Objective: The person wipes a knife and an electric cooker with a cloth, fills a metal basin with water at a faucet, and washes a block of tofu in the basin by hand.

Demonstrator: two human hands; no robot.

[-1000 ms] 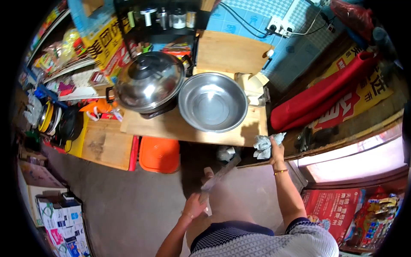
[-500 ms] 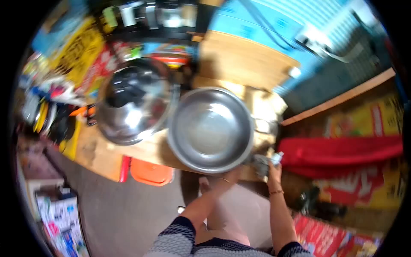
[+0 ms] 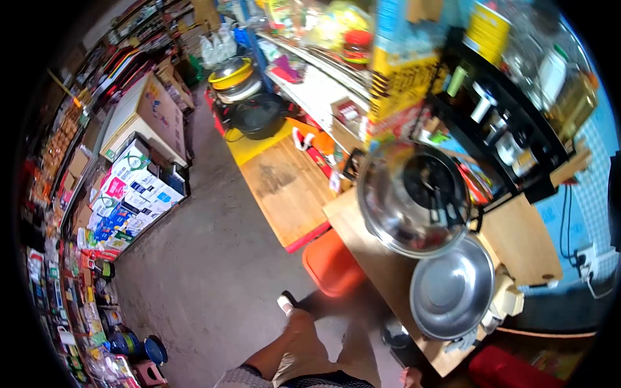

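My left hand point(image 3: 299, 323) hangs low in front of my legs, over the grey floor, away from the worktop. Its fingers are too unclear to read, and I make out nothing in it. At the lower edge, my right hand point(image 3: 411, 377) shows only in part, below the worktop corner; its fingers are mostly cut off. To the right on the wooden worktop point(image 3: 369, 242) stands a wide steel basin point(image 3: 446, 288). Behind it sits a large shiny steel pan point(image 3: 385, 207) with dark utensils in or on it. A greyish crumpled item point(image 3: 460, 344) lies by the basin's near rim.
An orange plastic tub point(image 3: 333, 265) stands under the worktop edge. Beyond it is a lower wooden table point(image 3: 281, 187) with a black wok point(image 3: 259, 116). Printed cartons point(image 3: 132, 200) and stocked shelves line the left side. A black rack point(image 3: 511, 110) holds bottles and jars.
My view has swung left, so the basin and pan now appear farther right. My left hand has left the basin's rim, and my right hand has dropped away from the items beside it.
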